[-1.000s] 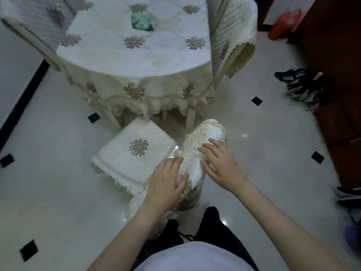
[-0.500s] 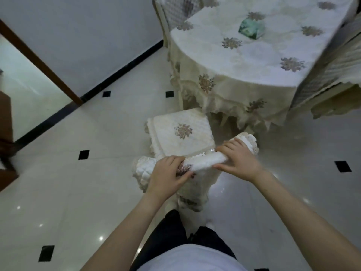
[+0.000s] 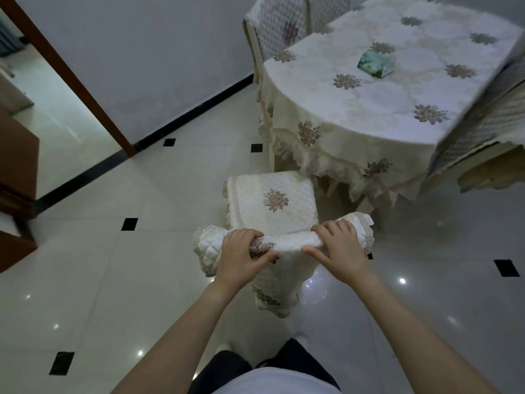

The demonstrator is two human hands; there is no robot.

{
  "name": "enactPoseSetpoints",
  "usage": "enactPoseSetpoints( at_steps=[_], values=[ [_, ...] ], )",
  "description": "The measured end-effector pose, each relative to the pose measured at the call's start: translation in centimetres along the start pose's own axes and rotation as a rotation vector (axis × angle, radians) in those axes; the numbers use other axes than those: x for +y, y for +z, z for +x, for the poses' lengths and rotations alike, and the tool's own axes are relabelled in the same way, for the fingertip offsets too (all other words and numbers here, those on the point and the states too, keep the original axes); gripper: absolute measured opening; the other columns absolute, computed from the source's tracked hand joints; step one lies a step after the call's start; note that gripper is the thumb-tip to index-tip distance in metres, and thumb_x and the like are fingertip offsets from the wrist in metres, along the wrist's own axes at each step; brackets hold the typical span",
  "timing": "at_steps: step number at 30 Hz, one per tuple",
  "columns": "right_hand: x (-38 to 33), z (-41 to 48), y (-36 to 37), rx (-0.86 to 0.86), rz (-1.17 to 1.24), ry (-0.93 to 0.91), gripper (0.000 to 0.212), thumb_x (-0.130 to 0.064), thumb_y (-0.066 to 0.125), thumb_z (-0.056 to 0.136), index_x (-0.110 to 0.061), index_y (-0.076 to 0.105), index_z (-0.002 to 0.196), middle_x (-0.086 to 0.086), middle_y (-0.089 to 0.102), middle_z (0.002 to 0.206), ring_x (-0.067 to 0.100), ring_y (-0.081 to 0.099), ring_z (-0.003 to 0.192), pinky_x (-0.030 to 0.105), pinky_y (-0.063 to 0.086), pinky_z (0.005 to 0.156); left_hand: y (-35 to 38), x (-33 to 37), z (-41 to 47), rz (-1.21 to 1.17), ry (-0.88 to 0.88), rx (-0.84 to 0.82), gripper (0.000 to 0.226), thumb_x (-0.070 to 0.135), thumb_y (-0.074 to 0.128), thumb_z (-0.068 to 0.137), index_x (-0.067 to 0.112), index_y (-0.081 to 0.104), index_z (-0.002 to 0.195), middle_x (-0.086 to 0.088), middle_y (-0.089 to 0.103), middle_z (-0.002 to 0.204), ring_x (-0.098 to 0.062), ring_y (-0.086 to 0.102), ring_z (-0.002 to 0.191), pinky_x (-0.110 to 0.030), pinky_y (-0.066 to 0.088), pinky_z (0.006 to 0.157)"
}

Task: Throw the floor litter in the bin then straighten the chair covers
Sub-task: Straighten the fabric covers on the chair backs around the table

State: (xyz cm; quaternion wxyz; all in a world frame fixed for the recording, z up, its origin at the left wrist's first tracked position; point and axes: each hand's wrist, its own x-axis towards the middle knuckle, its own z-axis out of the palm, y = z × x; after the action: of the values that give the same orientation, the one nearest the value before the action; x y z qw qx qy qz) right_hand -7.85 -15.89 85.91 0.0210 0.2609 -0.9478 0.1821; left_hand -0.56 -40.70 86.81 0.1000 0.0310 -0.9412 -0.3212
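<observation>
A cream quilted chair cover (image 3: 284,273) with lace trim hangs over the top rail of the chair back in front of me. My left hand (image 3: 241,255) grips the cover at the left part of the rail. My right hand (image 3: 339,250) grips it at the right part, fingers wrapped over the top. The chair's seat cushion cover (image 3: 274,201), quilted with a flower motif, lies flat beyond my hands, tucked toward the table. No litter or bin is in view.
A round table (image 3: 369,89) with a flowered cream cloth stands at the upper right, a green tissue box (image 3: 375,62) on it. Covered chairs stand behind it (image 3: 281,27) and at the right (image 3: 483,143). A doorway with a brown frame (image 3: 65,75) opens at left.
The view has swung left, from over the table to facing the chair back squarely. Both hands went from resting on the cover to gripping it along the top rail.
</observation>
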Motion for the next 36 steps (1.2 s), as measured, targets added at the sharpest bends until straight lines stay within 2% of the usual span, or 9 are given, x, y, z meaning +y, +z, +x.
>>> enactPoseSetpoints(
  at_steps=[5, 18, 23, 31, 36],
  values=[
    [-2.0, -1.4, 0.8, 0.053, -0.033, 0.051, 0.067, -0.074, 0.027, 0.091, -0.02, 0.061, 0.113, -0.002, 0.057, 0.102, 0.022, 0.048, 0.099, 0.047, 0.032, 0.106, -0.7, -1.7, -0.2, -0.047, 0.069, -0.006, 0.051, 0.069, 0.067, 0.073, 0.023, 0.065, 0.095, 0.016, 0.058, 0.087, -0.009, 0.056, 0.087, -0.029, 0.036, 0.083],
    [-9.2, -2.4, 3.2, 0.123, -0.078, 0.201, 0.066, -0.072, 0.026, 0.092, -0.019, 0.06, 0.11, -0.001, 0.056, 0.1, 0.022, 0.049, 0.096, 0.047, 0.036, 0.102, -4.3, -7.5, 0.3, -0.129, 0.219, -0.098, 0.05, 0.066, 0.069, 0.071, 0.023, 0.068, 0.098, 0.017, 0.061, 0.091, -0.007, 0.056, 0.093, -0.031, 0.035, 0.087],
    [-12.8, -2.1, 4.6, 0.154, -0.094, 0.278, 0.067, -0.072, 0.024, 0.093, -0.017, 0.06, 0.11, 0.001, 0.056, 0.1, 0.023, 0.047, 0.095, 0.049, 0.038, 0.099, -6.2, -10.1, 1.2, -0.153, 0.286, -0.113, 0.049, 0.064, 0.069, 0.07, 0.022, 0.068, 0.095, 0.015, 0.062, 0.088, -0.01, 0.058, 0.091, -0.03, 0.035, 0.085],
    [-19.0, -0.7, 6.7, 0.154, -0.083, 0.437, 0.07, -0.074, 0.024, 0.09, -0.018, 0.059, 0.115, 0.001, 0.054, 0.103, 0.022, 0.045, 0.1, 0.047, 0.031, 0.106, -9.6, -14.6, 3.3, -0.182, 0.375, -0.206, 0.052, 0.066, 0.067, 0.068, 0.021, 0.069, 0.094, 0.014, 0.063, 0.086, -0.01, 0.057, 0.087, -0.028, 0.031, 0.083],
    [-21.9, 0.4, 7.6, 0.181, -0.077, 0.485, 0.072, -0.075, 0.023, 0.09, -0.018, 0.061, 0.113, 0.002, 0.057, 0.101, 0.024, 0.048, 0.098, 0.048, 0.032, 0.106, -11.5, -16.5, 4.6, -0.195, 0.394, -0.255, 0.054, 0.067, 0.068, 0.067, 0.021, 0.07, 0.094, 0.011, 0.066, 0.088, -0.013, 0.06, 0.089, -0.029, 0.033, 0.085]
  ],
)
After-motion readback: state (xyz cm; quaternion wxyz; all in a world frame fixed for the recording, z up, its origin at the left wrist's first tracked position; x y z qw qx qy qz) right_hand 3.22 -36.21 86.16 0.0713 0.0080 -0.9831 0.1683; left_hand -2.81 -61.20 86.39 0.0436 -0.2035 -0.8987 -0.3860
